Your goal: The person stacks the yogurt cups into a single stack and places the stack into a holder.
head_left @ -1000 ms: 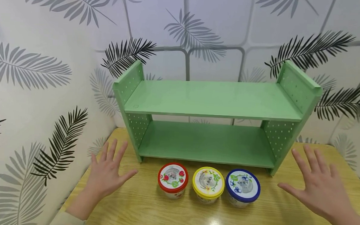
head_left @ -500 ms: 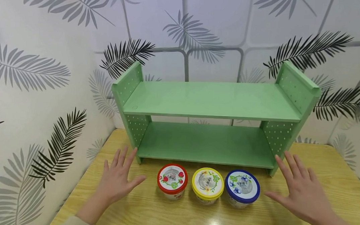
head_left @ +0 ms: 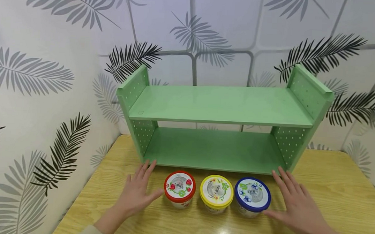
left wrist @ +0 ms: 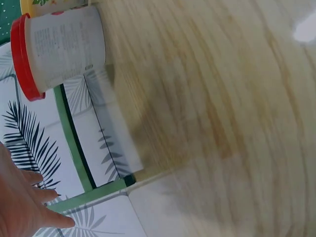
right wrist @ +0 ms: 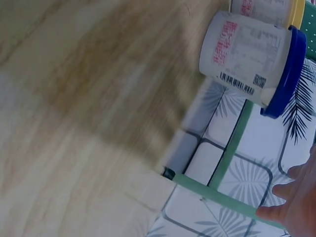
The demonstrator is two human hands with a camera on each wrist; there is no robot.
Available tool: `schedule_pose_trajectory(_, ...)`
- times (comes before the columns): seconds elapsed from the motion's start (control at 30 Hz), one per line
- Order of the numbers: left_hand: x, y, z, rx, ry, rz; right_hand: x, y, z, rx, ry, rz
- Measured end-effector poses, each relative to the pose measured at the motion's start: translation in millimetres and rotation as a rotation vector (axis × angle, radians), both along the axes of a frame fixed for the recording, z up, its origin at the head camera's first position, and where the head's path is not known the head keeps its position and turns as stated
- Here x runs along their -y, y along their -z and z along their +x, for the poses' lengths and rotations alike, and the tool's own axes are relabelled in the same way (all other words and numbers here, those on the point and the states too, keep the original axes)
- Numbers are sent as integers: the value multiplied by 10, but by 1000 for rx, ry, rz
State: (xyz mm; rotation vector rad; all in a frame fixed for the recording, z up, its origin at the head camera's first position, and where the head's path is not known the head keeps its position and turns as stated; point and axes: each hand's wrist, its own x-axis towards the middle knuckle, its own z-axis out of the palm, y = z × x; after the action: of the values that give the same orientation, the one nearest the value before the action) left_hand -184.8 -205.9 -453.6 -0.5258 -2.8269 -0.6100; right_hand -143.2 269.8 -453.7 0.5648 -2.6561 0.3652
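Three lidded tubs stand in a row on the wooden table. The red-lidded tub (head_left: 180,187), with strawberries on its lid, is at the left; the yellow-lidded tub (head_left: 216,191) is in the middle; the blue-lidded tub (head_left: 252,195), with blueberries, is at the right. My left hand (head_left: 137,191) hovers with spread fingers just left of the red-lidded tub. On the other side my right hand (head_left: 296,207) is spread out, its thumb near the blue-lidded tub. Neither hand holds anything. Printed side labels of the red-lidded tub (left wrist: 66,47) and blue-lidded tub (right wrist: 249,57) show in the wrist views.
Behind the tubs stands a green two-tier shelf (head_left: 219,104) with perforated side panels. It sits on the wooden table (head_left: 338,179), against walls (head_left: 37,107) covered with leaf-patterned paper.
Both hands have moved inward, the left one rightward and the right one leftward, and now are close to the outer tubs. Tubs and shelf have not moved.
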Motion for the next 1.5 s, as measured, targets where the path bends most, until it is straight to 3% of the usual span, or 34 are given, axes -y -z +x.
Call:
schedule_pose_trajectory(0.37,-175,100,39,82,60,149,200,116,56,96,-30,-139)
schedule_pose_trajectory(0.67,-307,163,43,219,81,342,279,237,105,237,33,-329)
schedule_pose_trajectory(0.9,-354,217,22,302,86,469,334,361,134,342,20,-601)
schedule_pose_trajectory(1.1,-349,266,-11,345,117,581,375,454,188,440,80,-754)
schedule_pose_trajectory(1.27,-343,292,-23,383,152,663,404,478,206,473,89,-824)
schedule_pose_trajectory(1.5,-328,318,-39,417,187,698,411,481,207,514,104,-849)
